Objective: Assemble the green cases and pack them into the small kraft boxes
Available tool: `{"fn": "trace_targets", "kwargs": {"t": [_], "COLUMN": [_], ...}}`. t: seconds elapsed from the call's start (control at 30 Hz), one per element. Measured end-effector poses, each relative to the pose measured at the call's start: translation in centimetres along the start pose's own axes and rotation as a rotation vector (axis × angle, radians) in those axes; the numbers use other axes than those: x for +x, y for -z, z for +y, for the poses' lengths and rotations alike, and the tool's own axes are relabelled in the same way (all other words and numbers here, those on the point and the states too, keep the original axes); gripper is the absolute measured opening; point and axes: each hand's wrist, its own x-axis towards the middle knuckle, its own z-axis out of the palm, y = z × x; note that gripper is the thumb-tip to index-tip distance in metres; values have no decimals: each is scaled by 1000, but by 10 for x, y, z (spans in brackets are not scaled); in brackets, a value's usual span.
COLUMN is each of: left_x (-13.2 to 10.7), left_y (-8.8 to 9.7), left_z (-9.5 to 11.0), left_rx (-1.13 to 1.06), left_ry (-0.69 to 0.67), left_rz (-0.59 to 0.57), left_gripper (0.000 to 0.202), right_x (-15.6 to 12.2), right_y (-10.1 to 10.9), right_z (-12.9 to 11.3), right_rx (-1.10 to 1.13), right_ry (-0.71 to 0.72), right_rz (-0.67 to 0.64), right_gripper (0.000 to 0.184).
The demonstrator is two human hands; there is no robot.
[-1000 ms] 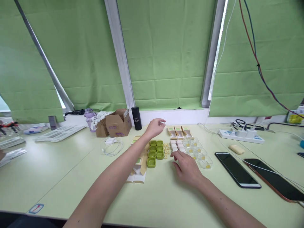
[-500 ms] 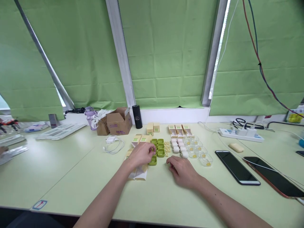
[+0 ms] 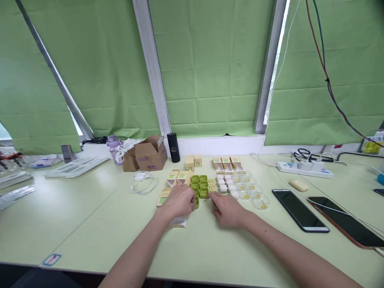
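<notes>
Drawn back from beyond the green cups (image 3: 203, 184) since a second ago, the left hand (image 3: 182, 200) is now at their near left corner, fingers curled over part of the nearest cup, and whether they grip anything cannot be told. Right hand (image 3: 226, 209), shifted slightly forward, is half open with no grip showing, thumb apart and index tip at the near end of the yellow pieces (image 3: 211, 185) just right of the cups. Cartons (image 3: 183, 175) lie left of the cups; white pods (image 3: 222, 188) and clear cups (image 3: 261, 203) lie farther right.
</notes>
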Motion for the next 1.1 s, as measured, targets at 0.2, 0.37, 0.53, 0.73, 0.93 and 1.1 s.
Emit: {"fn": "trace_targets", "kwargs": {"t": [0.2,0.37,0.53,0.73,0.93,1.1], "left_x": [-1,-2,-4,-1,9,22], "left_y": [-3,-5,-7,-9,-5,-12], "left_z": [5,13,25,38,48,49], "left_rx": [120,142,125,90,128,103], "left_ry": [-45,-72,-144,-192,-229,-324], "left_rz": [-29,-30,-22,42,147,263], "left_gripper": [16,15,17,17,15,17], "right_x": [1,-3,-4,-7,-6,0], "right_y": [-13,-17,-15,-14,-17,-24], "right_z": [1,3,4,3,8,19], "right_rx": [47,100,149,166,252,364], "right_ry": [-68,-91,-86,-69,-82,-90], "right_rz": [138,192,215,243,304,425], "right_gripper": [26,24,30,39,49,46]}}
